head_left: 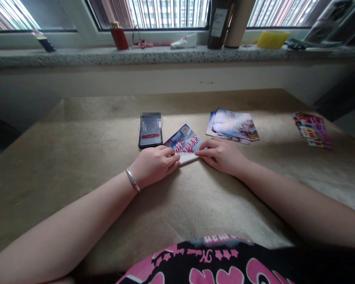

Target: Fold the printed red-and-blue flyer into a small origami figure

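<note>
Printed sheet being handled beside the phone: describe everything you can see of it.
The printed sheet looks like glossy paper, mostly blue, with red-and-white lettering and a QR code near its far corner. A plain white strip along its near edge appears folded over. It lies at an angle on the table, right of the phone; whether they touch is unclear. The left grip and right grip touch opposite ends of the strip.

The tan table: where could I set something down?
The table is bare left of the rectangular black phone, and between the blue glossy paper stack and the red glossy cards. Crowded: the middle, where the left hand and right hand hold a folded blue paper near the phone.
</note>
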Motion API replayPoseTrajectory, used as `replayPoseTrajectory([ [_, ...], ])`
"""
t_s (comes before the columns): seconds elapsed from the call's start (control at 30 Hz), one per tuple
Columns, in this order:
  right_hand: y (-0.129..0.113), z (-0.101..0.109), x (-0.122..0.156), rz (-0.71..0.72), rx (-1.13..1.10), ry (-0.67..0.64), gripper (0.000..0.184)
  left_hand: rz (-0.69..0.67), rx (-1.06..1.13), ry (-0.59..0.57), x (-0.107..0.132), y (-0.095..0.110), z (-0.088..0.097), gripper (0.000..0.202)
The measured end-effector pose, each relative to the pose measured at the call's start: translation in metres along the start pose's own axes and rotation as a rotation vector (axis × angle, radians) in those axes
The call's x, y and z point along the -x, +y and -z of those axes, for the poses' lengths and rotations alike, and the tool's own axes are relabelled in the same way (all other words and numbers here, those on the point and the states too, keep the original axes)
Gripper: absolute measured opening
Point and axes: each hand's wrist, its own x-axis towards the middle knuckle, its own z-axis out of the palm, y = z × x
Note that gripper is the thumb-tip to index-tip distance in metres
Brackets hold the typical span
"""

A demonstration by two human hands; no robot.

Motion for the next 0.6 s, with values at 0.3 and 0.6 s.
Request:
replayPoseTrajectory([
  [0.3, -0.0012, 0.0008, 0.0003, 0.008, 0.052, -0.008, 0.025, 0.051, 0.015, -0.033, -0.0029, 0.0028, -0.0005, 0.029],
  [0.6, -0.0031, 0.0029, 0.0008, 0.028, 0.123, -0.028, 0.025, 0.043, -0.027, -0.013, -0.0037, 0.0036, -0.0008, 0.031],
])
